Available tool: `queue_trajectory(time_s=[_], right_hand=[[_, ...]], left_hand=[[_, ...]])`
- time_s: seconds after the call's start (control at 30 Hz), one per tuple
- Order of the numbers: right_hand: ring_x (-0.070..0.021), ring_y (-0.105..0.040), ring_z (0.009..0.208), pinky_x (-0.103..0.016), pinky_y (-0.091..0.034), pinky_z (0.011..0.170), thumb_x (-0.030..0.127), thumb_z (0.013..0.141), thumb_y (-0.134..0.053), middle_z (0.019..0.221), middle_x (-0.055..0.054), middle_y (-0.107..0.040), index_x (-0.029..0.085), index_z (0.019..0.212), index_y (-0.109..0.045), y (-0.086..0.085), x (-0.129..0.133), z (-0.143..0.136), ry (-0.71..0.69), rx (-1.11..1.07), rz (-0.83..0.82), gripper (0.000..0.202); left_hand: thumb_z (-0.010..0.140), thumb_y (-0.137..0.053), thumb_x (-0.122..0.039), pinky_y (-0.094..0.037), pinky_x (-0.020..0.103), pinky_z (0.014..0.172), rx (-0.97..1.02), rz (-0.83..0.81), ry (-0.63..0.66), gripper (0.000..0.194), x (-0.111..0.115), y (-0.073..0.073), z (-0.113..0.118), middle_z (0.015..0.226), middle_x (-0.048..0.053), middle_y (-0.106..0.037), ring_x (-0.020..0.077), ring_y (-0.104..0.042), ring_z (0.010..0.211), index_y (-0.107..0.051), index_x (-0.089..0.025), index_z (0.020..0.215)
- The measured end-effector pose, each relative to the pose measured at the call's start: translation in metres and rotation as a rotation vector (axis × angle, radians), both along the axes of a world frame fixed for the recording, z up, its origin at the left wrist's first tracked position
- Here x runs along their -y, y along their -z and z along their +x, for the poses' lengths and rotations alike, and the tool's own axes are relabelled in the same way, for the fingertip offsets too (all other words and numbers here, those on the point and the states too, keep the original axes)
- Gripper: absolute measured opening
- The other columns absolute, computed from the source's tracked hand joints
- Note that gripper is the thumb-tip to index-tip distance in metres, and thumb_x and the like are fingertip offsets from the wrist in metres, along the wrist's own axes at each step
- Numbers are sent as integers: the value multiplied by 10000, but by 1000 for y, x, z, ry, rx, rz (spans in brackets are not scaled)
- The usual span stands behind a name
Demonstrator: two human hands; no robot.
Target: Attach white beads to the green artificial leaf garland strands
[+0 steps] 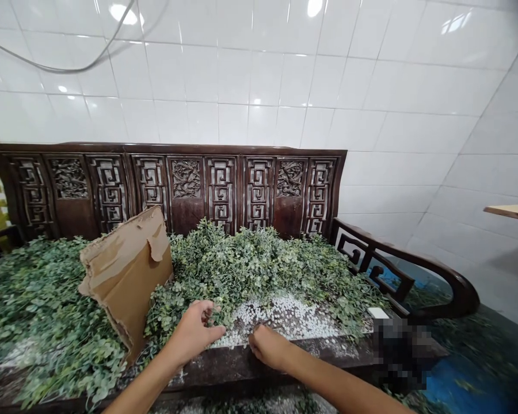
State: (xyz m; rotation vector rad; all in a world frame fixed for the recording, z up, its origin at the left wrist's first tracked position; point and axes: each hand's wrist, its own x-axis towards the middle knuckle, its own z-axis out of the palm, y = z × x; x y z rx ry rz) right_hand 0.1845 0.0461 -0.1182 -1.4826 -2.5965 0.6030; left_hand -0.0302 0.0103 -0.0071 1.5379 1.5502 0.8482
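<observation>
Over the front of a dark carved wooden bench, my left hand [196, 329] is beside green leafy sprigs [254, 264]. Its thumb stands apart from its half-curled fingers, and I see nothing held between them. To its right, my right hand [267, 347] is closed, knuckles up, at the front edge of a spread of small white round pieces [291, 316]. Whatever its fingers may hold is hidden. The white pieces lie loose on the seat, with the sprigs heaped behind and around them.
An upright torn cardboard sheet [132, 276] divides the foliage, with another green heap [34, 287] to its left. The bench backrest [187, 213] stands before a white tiled wall. A curved armrest [461, 293] and a small white object [377, 313] are at the right.
</observation>
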Motion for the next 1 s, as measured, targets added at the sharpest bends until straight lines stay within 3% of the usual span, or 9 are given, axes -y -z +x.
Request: queue_trajectory(time_s=[0.1, 0.23, 0.33, 0.43, 0.67, 1.0], right_hand=[[-211, -658, 687, -246, -427, 597, 28, 660, -583, 724, -98, -714, 132, 674, -691, -10, -3, -4, 26, -132, 14, 151], [-159, -646, 677, -224, -464, 591, 134, 798, -526, 752, -40, -706, 155, 847, -663, -40, -3, -14, 83, -391, 40, 147], [-166, -642, 682, -269, -503, 631, 274, 850, -556, 740, -30, -685, 164, 846, -642, -67, 2, -23, 133, -854, -79, 140], [-164, -624, 672, -280, -493, 642, 359, 805, -649, 719, -23, -675, 165, 819, -657, -86, 11, -31, 152, -1094, -167, 194], [-160, -630, 626, -280, -496, 634, 414, 732, -735, 640, -9, -681, 167, 757, -692, -93, 20, -38, 193, -1220, -234, 252], [-153, -638, 626, -271, -531, 634, 418, 712, -766, 660, -30, -708, 154, 773, -750, -100, 22, -39, 242, -1340, -336, 272]], left_hand=[[617, -640, -350, -412, 255, 631, -3, -8, 87, 178, 0, -3, -1, 681, 14, -593, 204, -564, 706, -611, -185, 677], [667, -610, -390, -396, 253, 645, -8, 34, 144, 199, 2, -6, 0, 661, -5, -580, 197, -547, 695, -594, -192, 678], [698, -595, -418, -383, 241, 616, 2, 80, 136, 217, 4, -7, 2, 652, -28, -541, 176, -515, 653, -550, -205, 686], [712, -581, -390, -386, 238, 594, 22, 125, 136, 187, 4, -4, 6, 647, -43, -519, 162, -498, 621, -524, -212, 714], [747, -573, -364, -446, 280, 708, 51, 202, 133, 192, 0, 4, 10, 799, 24, -646, 210, -596, 779, -583, -193, 832], [800, -528, -439, -369, 237, 579, 1, 254, 85, 288, 5, -11, 11, 645, -9, -592, 178, -525, 646, -593, -188, 676]])
